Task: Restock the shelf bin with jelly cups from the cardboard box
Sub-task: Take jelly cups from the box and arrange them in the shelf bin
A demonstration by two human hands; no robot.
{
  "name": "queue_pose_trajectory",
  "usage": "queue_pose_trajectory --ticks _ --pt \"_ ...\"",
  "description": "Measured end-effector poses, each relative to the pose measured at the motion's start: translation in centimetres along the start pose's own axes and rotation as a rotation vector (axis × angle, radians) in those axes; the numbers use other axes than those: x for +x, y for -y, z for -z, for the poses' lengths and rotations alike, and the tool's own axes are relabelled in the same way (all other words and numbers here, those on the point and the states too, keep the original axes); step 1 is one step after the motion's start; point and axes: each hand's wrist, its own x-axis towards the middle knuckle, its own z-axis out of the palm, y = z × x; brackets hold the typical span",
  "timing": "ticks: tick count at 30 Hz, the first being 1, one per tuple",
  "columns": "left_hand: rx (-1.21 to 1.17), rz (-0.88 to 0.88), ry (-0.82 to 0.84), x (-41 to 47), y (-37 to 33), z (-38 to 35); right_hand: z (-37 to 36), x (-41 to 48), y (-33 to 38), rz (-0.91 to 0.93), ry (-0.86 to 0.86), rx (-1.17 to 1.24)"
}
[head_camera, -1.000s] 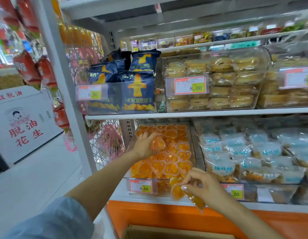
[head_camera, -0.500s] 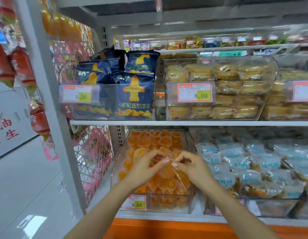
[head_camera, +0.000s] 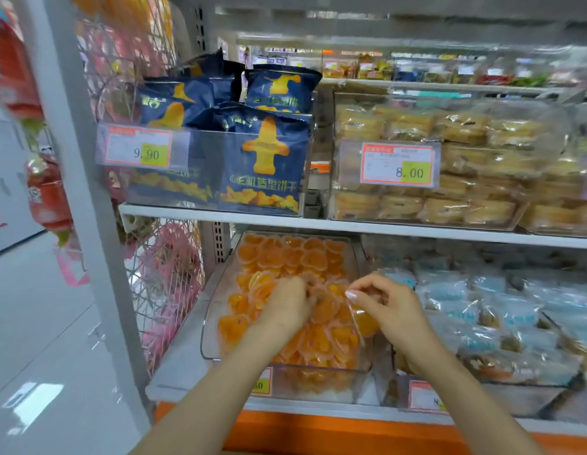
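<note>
A clear shelf bin (head_camera: 207,326) on the lower shelf is heaped with orange jelly cups (head_camera: 293,256). My left hand (head_camera: 285,310) lies over the middle of the pile, its fingers curled down on a jelly cup at the top of the heap. Just right of it, my right hand (head_camera: 392,310) hovers over the bin's right edge and pinches a jelly cup (head_camera: 364,320) by its clear film, so the cup hangs below the fingers. The two hands are a short gap apart. The cardboard box is out of view.
The shelf above (head_camera: 318,224) hangs low over the bin, carrying dark blue snack bags (head_camera: 262,159) and wrapped cakes (head_camera: 449,178). Pale blue packets (head_camera: 482,310) fill the neighbouring bin on the right. A white upright post (head_camera: 88,192) and a wire rack stand left, beside the aisle floor.
The hands, together over one cup half a second ago, have drawn apart. The left has settled onto the pile; the right has pulled back to the right with a cup. The view has moved closer.
</note>
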Motion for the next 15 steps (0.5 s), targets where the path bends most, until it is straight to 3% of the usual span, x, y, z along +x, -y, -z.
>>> queue_pose_trajectory --ticks 5,7,9,11,13,15 --pt "0.161 0.021 -0.037 -0.2 -0.5 0.2 0.6 -0.5 0.0 0.031 -0.024 0.066" --pt "0.341 -0.012 -0.090 -0.7 -0.7 0.8 0.7 -0.6 0.1 0.034 -0.029 0.097" --pt "0.347 -0.075 -0.183 -1.1 -0.7 1.6 0.8 -0.7 0.5 0.042 -0.021 0.115" --pt "-0.011 -0.120 -0.180 -1.5 -0.7 2.4 0.9 -0.7 0.7 0.018 0.000 0.197" --pt "-0.512 -0.073 0.030 -2.6 -1.6 3.2 1.1 -0.8 1.0 -0.038 0.030 0.337" --pt "-0.780 0.008 0.245 -3.9 -2.6 3.1 1.1 -1.0 1.2 -0.081 0.073 0.464"
